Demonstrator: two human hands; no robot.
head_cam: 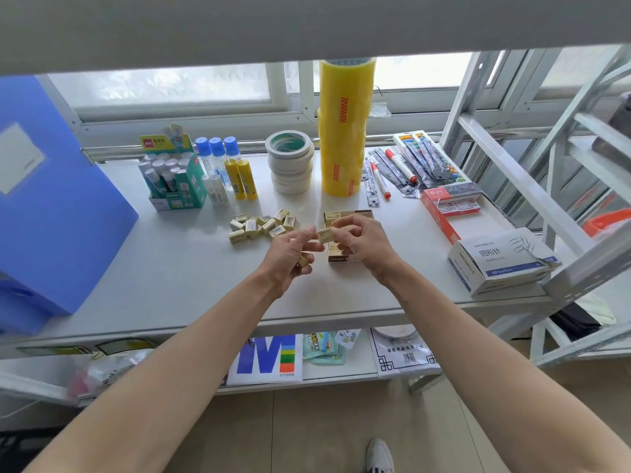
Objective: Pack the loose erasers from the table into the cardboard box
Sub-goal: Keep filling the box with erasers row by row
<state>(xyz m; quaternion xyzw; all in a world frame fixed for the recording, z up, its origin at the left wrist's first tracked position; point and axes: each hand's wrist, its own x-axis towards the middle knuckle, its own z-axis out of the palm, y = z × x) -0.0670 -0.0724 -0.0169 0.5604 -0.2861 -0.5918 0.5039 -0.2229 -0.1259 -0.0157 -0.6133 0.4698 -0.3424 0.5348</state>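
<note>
Several loose cream-coloured erasers (261, 226) lie in a heap on the white table (191, 268). The small tan cardboard box (341, 255) stands just right of the heap, mostly hidden behind my right hand. My right hand (362, 238) pinches one eraser (325, 234) by its right end, above the box's near left side. My left hand (290, 254) touches that eraser's left end with its fingertips and keeps another eraser (303, 261) tucked under its curled lower fingers.
A blue folder box (58, 199) stands at the left. Glue sticks (177, 179), tape rolls (290, 165), a tall yellow tape stack (343, 131) and pens (392, 169) line the back. A red box (447, 206) and a white paperclip box (498, 264) sit right.
</note>
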